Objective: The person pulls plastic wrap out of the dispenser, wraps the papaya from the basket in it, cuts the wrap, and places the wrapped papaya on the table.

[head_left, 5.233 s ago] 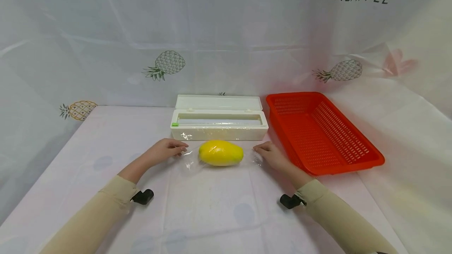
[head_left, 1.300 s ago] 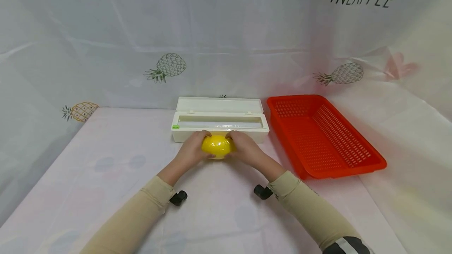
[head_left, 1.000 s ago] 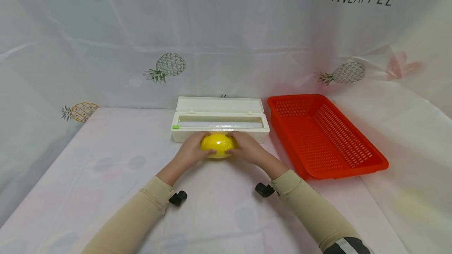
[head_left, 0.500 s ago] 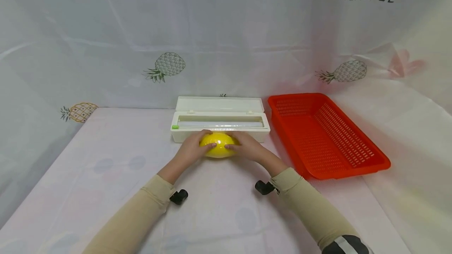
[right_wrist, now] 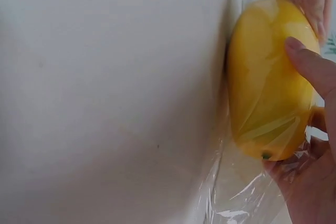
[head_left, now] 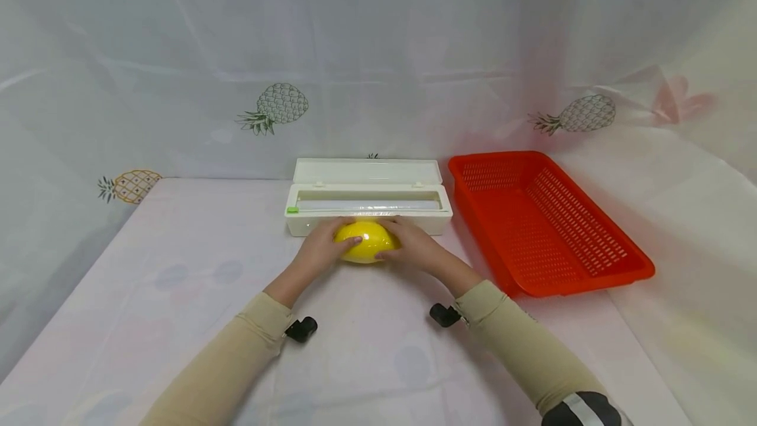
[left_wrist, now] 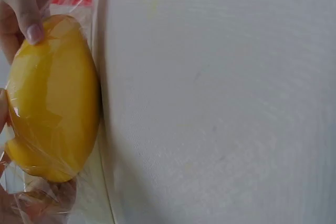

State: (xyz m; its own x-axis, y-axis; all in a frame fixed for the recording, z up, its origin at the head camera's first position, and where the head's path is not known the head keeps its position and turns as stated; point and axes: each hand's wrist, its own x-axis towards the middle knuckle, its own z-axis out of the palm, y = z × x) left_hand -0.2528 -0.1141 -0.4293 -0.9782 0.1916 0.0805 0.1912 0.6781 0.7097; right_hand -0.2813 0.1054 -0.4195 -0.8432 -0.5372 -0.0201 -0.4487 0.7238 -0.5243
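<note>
A yellow oval fruit [head_left: 368, 242], with a small green stem end in the right wrist view, lies wrapped in clear cling film [right_wrist: 241, 195] in front of the white dispenser. My left hand [head_left: 317, 247] grips its left end, thumb on the near side and fingers behind. On the right end, my right hand [head_left: 416, 248] holds it, its thumb lying over the film. Loose, wrinkled film sticks out at both ends in the wrist views. The fingers behind the fruit are mostly hidden in the head view.
Behind the hands stands a white cling film dispenser [head_left: 368, 222], lid up, with a roll inside and a green tab at its left. A red perforated basket [head_left: 485, 242] sits at the right. A pineapple-print curtain [head_left: 378, 51] hangs behind the table [head_left: 355, 360].
Five seconds ago my hands were apart, holding the film's two ends beside the fruit. They have since come together onto the fruit. Over the last second the thumbs have shifted slightly on it.
</note>
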